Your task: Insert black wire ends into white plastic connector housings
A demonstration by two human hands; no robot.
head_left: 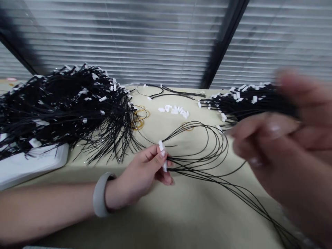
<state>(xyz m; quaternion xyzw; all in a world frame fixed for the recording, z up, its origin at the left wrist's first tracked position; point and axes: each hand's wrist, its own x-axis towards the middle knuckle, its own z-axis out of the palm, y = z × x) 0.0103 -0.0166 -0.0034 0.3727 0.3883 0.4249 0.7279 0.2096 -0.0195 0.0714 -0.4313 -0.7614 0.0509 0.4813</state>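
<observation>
My left hand point(151, 164) pinches a long white plastic connector point(162, 146) between thumb and fingers. Several thin black wires point(199, 160) leave its right side; some loop back to its upper end, while others trail down to the lower right. Large and blurred at the right, my right hand point(282, 138) has its thumb and forefinger pressed together. Whatever they hold is hidden by the blur; one black wire passes behind that hand.
A high heap of black wires with white connectors point(64, 100) lies at the left, partly over a white plastic tray point(52, 160). Loose white connectors point(176, 110) sit mid-table, near yellow rubber bands point(138, 122). Another wire bundle point(246, 100) lies behind my right hand. Window blinds point(160, 41) rise behind.
</observation>
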